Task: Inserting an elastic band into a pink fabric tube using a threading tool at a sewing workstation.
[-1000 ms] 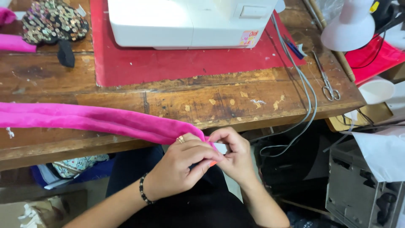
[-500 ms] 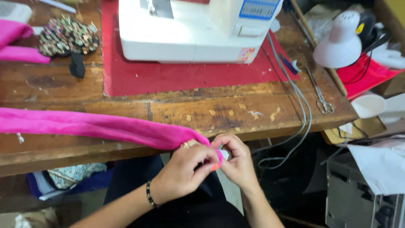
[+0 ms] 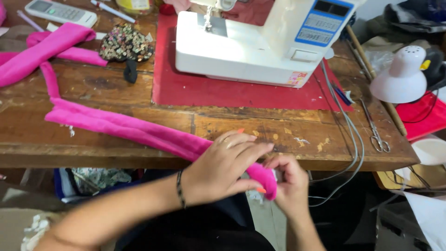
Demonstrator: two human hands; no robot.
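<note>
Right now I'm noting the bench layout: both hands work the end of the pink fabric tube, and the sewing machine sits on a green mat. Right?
Not quite. In the head view the sewing machine sits on a red mat, not green. Both the left hand and right hand do hold the pink fabric tube's end.

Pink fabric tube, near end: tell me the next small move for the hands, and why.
Probably work a little more stuffing into the open tip. The left hand clamps the pink fabric tube just off the table edge, while the right hand pinches its end, where a bit of white filling shows. The rest of the tube lies slack across the wood.
</note>
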